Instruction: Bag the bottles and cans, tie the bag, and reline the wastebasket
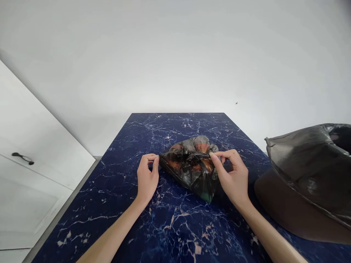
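A small black plastic bag (192,166) with brownish, roundish contents showing through lies on the dark blue marbled counter (175,226). My left hand (146,177) pinches the bag's left edge between thumb and fingers. My right hand (231,175) pinches the bag's upper right edge, its fingers curled over the plastic. The bag's mouth is stretched taut between the two hands.
A brown bin lined with a large black bag (307,175) stands at the right edge of the counter, close to my right forearm. A white cabinet with a dark handle (23,157) is on the left. A plain white wall rises behind the counter.
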`<act>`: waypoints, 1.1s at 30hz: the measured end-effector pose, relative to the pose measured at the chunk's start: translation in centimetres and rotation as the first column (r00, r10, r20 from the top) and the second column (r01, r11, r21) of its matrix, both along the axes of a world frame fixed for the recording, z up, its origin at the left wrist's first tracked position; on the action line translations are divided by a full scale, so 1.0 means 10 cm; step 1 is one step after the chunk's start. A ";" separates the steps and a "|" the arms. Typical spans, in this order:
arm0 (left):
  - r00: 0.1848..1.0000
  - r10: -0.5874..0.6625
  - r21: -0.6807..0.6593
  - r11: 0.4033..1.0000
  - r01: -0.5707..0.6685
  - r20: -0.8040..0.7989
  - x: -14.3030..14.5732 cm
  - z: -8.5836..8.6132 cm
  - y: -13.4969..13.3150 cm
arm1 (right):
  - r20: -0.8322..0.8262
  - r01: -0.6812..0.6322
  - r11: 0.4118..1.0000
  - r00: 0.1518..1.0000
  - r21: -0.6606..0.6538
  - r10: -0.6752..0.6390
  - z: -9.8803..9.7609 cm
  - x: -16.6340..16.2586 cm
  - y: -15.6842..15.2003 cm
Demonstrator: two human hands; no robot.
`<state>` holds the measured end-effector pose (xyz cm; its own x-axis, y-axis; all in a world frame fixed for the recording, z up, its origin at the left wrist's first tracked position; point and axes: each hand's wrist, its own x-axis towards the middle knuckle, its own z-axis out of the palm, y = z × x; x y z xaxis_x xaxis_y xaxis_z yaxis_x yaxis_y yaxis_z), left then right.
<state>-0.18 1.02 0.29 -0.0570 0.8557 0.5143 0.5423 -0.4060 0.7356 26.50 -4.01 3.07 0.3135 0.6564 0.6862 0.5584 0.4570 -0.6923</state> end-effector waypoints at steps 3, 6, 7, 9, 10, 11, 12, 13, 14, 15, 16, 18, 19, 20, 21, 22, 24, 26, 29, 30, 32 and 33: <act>0.999 -0.035 0.011 0.999 0.036 -0.013 0.03 -0.02 -0.02 | 0.011 -0.031 0.999 0.999 -0.018 0.032 -0.01 -0.01 0.00; 0.992 -0.121 0.037 0.992 0.123 -0.040 0.08 -0.01 -0.09 | 0.051 -0.122 0.990 0.991 -0.070 0.126 0.00 -0.04 -0.03; 0.987 -0.149 0.047 0.987 0.152 -0.052 0.09 -0.01 -0.11 | 0.075 -0.153 0.985 0.984 -0.080 0.159 0.00 -0.04 -0.04; 0.980 -0.187 0.071 0.979 0.192 -0.075 0.11 0.01 -0.15 | 0.128 -0.183 0.980 0.973 -0.076 0.192 -0.01 -0.06 -0.05; 0.977 -0.197 0.085 0.975 0.205 -0.086 0.11 0.02 -0.17 | 0.149 -0.180 0.982 0.971 -0.064 0.188 -0.01 -0.07 -0.05; 0.974 -0.204 0.101 0.972 0.214 -0.098 0.12 0.03 -0.17 | 0.161 -0.167 0.985 0.972 -0.048 0.173 -0.02 -0.07 -0.05; 0.972 -0.209 0.119 0.968 0.221 -0.108 0.12 0.04 -0.17 | 0.164 -0.153 0.988 0.974 -0.036 0.156 -0.03 -0.07 -0.04; 0.970 -0.214 0.136 0.964 0.229 -0.117 0.12 0.05 -0.16 | 0.160 -0.140 0.990 0.977 -0.027 0.143 -0.03 -0.07 -0.04; 0.968 -0.218 0.151 0.960 0.235 -0.124 0.12 0.06 -0.15 | 0.148 -0.129 0.991 0.980 -0.018 0.131 -0.04 -0.07 -0.03; 0.967 -0.220 0.163 0.957 0.239 -0.129 0.12 0.06 -0.14 | 0.133 -0.119 0.993 0.984 -0.012 0.120 -0.04 -0.07 -0.03; 0.967 -0.219 0.173 0.955 0.239 -0.130 0.12 0.06 -0.13 | 0.115 -0.109 0.994 0.987 -0.008 0.110 -0.05 -0.06 -0.02; 0.970 -0.212 0.181 0.956 0.231 -0.122 0.11 0.06 -0.10 | 0.069 -0.090 0.996 0.993 -0.014 0.091 -0.06 -0.05 -0.01; 0.972 -0.208 0.180 0.957 0.226 -0.114 0.11 0.06 -0.10 | 0.043 -0.080 0.996 0.996 -0.025 0.081 -0.06 -0.04 -0.01; 0.974 -0.204 0.176 0.960 0.219 -0.101 0.10 0.05 -0.09 | 0.015 -0.073 0.997 0.997 -0.038 0.074 -0.06 -0.03 -0.01; 0.976 -0.200 0.170 0.963 0.212 -0.085 0.10 0.05 -0.09 | -0.015 -0.068 0.996 0.998 -0.052 0.067 -0.06 -0.02 -0.01; 0.979 -0.194 0.160 0.966 0.202 -0.066 0.09 0.06 -0.08 | -0.046 -0.066 0.996 0.997 -0.067 0.063 -0.06 -0.01 -0.01; 0.984 -0.176 0.131 0.975 0.177 -0.020 0.08 0.07 -0.08 | -0.114 -0.068 0.993 0.992 -0.093 0.057 -0.07 0.01 0.01; 0.989 -0.143 0.089 0.986 0.139 0.037 0.07 0.07 -0.06 | -0.192 -0.071 0.991 0.980 -0.116 0.048 -0.09 0.04 0.03; 0.988 -0.072 0.010 0.997 0.071 0.134 0.03 0.07 -0.02 | -0.314 -0.071 0.986 0.949 -0.148 0.021 -0.14 0.09 0.07; 0.985 -0.045 -0.018 0.999 0.048 0.167 0.01 0.06 0.00 | -0.354 -0.070 0.985 0.935 -0.157 0.010 -0.16 0.10 0.08; 0.973 0.010 -0.074 0.997 0.008 0.229 -0.04 0.03 0.04 | -0.431 -0.068 0.984 0.902 -0.167 -0.011 -0.18 0.12 0.11; 0.965 0.036 -0.101 0.995 -0.010 0.260 -0.06 0.01 0.07 | -0.469 -0.069 0.983 0.883 -0.167 -0.017 -0.19 0.13 0.12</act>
<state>-0.79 1.72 0.41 -0.1988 0.8979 0.3928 0.3340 -0.3147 0.8885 27.77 -2.83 1.15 0.5499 0.7638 0.3381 0.1397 0.3149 -0.9388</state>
